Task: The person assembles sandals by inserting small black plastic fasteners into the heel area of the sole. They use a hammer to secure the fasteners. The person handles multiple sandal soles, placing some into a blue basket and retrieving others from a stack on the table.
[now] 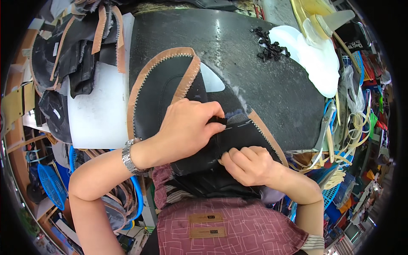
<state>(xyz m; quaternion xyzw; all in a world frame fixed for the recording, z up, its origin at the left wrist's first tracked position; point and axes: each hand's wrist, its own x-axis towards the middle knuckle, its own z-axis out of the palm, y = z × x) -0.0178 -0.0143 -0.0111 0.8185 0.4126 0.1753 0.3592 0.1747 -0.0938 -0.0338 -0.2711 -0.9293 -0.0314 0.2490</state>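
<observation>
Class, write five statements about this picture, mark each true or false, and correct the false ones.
1. A metal watch is on the person's left wrist. True.
2. The left hand lies flat with its fingers spread. False: the left hand pinches a dark bit between thumb and forefinger.
3. The black piece has tan edging with zigzag stitching. True.
4. The right hand hangs well away from the black piece. False: the right hand, fingers curled, is on it.
5. The black scraps lie on the white board at the left. False: the scraps are at the upper right; the white board is left of the black piece.
</observation>
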